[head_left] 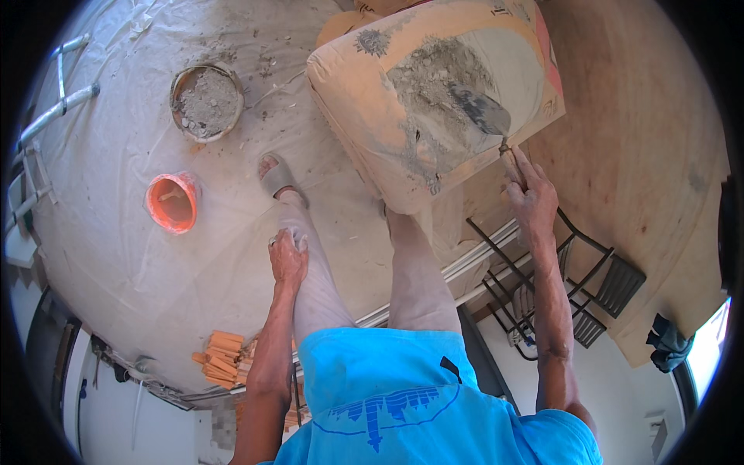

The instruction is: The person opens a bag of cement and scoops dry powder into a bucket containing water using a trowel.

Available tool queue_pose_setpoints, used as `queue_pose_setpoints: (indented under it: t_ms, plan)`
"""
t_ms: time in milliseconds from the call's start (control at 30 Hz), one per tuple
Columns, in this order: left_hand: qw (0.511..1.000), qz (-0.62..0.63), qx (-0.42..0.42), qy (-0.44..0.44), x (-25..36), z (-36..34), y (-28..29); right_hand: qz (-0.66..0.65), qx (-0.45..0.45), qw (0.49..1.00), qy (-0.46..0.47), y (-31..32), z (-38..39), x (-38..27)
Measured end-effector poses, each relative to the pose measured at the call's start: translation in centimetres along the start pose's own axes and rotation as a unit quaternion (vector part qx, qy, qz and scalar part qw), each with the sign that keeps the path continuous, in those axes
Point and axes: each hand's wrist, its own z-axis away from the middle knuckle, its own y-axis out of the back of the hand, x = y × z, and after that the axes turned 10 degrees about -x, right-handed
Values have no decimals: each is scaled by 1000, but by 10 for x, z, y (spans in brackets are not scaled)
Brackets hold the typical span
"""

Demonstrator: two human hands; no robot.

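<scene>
My right hand is closed round the handle of a trowel, whose blade rests on grey powder inside a torn-open paper sack. The sack is tan, bulky and dusted with the same powder. Near my left knee, my left hand is closed with its fingers curled; whatever they may hold is too small to make out. A bucket holding grey lumpy powder stands to the left of the sack. Below it is an orange bucket with a little something inside.
Dusty plastic sheeting covers the floor. A metal ladder lies at the far left. Wooden board extends on the right, beside a dark metal frame chair. Stacked orange pieces sit at the lower left.
</scene>
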Motion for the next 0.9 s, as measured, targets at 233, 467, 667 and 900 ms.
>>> queue_pose_setpoints:
  t_ms: [233, 467, 667, 900]
  plan:
    - [999, 10, -16, 29, 7, -2, 3, -16, -7, 1000, -21, -31, -26, -9]
    - [1000, -6, -20, 15, 2, -2, 2, -219, -63, 973, -34, -40, -40, -22]
    - [1000, -10, -7, 17, 1, 0, -3, -434, -148, 883, -102, -42, -52, -43]
    - [999, -7, -11, 30, 5, 0, -7, -497, -149, 848, -110, -51, -47, -43]
